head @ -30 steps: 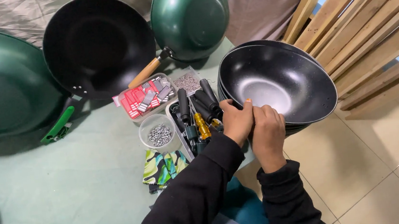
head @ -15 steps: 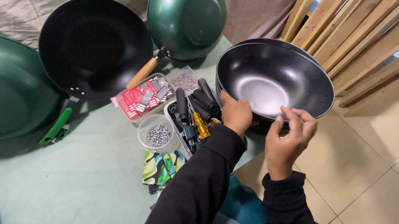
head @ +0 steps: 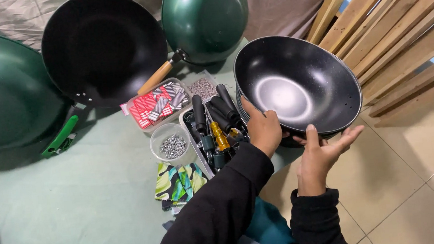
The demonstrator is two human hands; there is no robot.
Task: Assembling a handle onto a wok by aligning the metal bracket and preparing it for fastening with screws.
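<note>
Nearest: right hand (head: 320, 155), palm up, fingers spread wide under the near rim of the black wok pan (head: 298, 85); thumb against the rim, nothing clamped, more a cradle than a closed grip. Just left of it, left hand (head: 263, 129) curled over the pan's near-left rim, fingers wrapped on the edge.

Pan tilted, bowl facing the camera, at the right of the scene, above the edge where the green cloth (head: 77, 215) meets the tiled floor (head: 425, 187). Appears to sit on a stack of like pans beneath; not certain.

Risk 1: support from an open palm only. Slip of the smooth rim off the right fingers likely to drop the pan onto the tiles or the stack; dent or chipped coating.

Risk 2: left forearm passes directly over the tray of screwdrivers (head: 215, 130). Any pull back likely to catch the handles and tip the tray.

Risk 3: clear bowl of small metal parts (head: 172, 145) just left of the tray; a knock would scatter them on the cloth.

Farther: red-and-grey packets in a clear box (head: 158, 104), well apart. Far: large black wok with wooden handle (head: 103, 45), green wok (head: 206, 18); wooden slats (head: 404, 29) far right, near the pan's far rim, possible scrape if swung right.
</note>
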